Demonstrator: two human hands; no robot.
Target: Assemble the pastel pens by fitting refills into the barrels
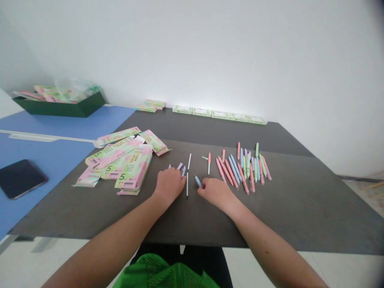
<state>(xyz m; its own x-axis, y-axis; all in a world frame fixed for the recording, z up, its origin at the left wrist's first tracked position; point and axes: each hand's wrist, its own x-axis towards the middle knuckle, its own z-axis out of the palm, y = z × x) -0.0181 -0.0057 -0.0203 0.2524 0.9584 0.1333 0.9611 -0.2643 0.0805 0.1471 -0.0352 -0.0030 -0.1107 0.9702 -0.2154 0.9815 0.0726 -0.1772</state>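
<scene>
On the dark table, my left hand (169,185) is closed with curled fingers around a light blue pen part (183,171), its lower end hidden. A purple pen piece (180,166) lies just beyond the fingertips. My right hand (216,193) pinches a light blue pen barrel (198,181), its dark tip pointing away from me. Between the hands lie white pen refills (187,182), roughly end to end. A red pen piece with a white refill (209,162) rests beyond my right hand.
Several pastel pens (246,166) lie to the right. Opened pink-green cartons (132,168) are heaped on the left. Flat boxes (220,115) line the wall. A green bin (60,109) and a phone (22,179) are on the blue surface at left.
</scene>
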